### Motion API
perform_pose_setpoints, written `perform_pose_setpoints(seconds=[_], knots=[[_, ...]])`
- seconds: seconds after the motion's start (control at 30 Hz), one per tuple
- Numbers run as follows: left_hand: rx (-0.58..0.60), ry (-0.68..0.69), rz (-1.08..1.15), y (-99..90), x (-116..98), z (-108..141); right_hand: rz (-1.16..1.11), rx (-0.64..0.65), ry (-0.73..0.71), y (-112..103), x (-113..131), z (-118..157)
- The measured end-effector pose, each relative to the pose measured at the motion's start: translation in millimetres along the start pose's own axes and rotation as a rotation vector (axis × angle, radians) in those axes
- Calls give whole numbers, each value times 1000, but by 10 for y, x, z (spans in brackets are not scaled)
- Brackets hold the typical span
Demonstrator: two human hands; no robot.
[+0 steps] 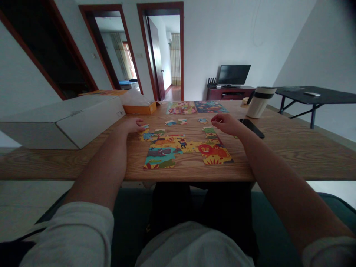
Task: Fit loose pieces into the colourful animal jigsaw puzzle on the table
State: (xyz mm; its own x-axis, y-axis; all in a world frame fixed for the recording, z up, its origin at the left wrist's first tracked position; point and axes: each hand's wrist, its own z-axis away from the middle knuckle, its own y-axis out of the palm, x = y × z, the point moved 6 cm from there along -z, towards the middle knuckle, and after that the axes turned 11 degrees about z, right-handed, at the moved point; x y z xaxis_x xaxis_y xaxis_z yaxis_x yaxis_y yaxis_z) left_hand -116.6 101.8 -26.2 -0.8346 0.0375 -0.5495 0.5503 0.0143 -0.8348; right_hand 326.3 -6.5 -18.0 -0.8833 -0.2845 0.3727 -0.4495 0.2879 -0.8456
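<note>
On the wooden table (267,148) lies a partly joined jigsaw puzzle (178,150) of bright cartoon animals, with a lion at its right end. My left hand (130,125) rests at the puzzle's upper left, its fingertips just above a small loose piece (145,126). My right hand (226,124) sits at the upper right with its fingers curled, close to a loose piece (203,120). Whether it pinches anything is hidden. Two more loose pieces (170,122) lie between my hands. Beyond them are two colourful picture cards (194,107).
A black phone (251,128) and a white tumbler (260,102) stand at the right. A large white box (62,120) and an orange tissue box (139,107) occupy the left end. A black folding table (306,95) stands beyond the right edge.
</note>
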Motion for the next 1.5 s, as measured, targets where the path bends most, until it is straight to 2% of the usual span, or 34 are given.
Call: perform_pose_setpoints(seconds=[0.13,0.23,0.33,0.47,0.53,0.63,0.73,0.87,1.03,1.1,1.33,1.5], knots=[[15,-29,-39,-5,4,-5,10,15,-32,33,-7,-4],[0,12,67,-12,-92,30,5,14,-40,46,32,9],[102,196,290,100,-451,192,-41,28,-44,109,194,56],[443,492,464,475,-1151,671,-249,146,-101,330,629,180],[540,620,458,652,-1423,925,-469,257,-103,456,829,247],[604,714,374,858,-1622,1170,-646,359,-51,551,950,307],[588,749,349,926,-1676,1248,-675,376,-50,543,931,315],[569,801,450,887,-1703,1243,-701,408,-41,552,895,312],[385,811,568,779,-1642,1062,-699,379,-1,525,931,325],[366,781,627,770,-1602,989,-681,405,-2,510,958,346],[547,642,746,862,-1587,1009,-686,416,-23,479,947,372],[619,632,771,942,-1621,1066,-661,435,-89,530,968,374]])
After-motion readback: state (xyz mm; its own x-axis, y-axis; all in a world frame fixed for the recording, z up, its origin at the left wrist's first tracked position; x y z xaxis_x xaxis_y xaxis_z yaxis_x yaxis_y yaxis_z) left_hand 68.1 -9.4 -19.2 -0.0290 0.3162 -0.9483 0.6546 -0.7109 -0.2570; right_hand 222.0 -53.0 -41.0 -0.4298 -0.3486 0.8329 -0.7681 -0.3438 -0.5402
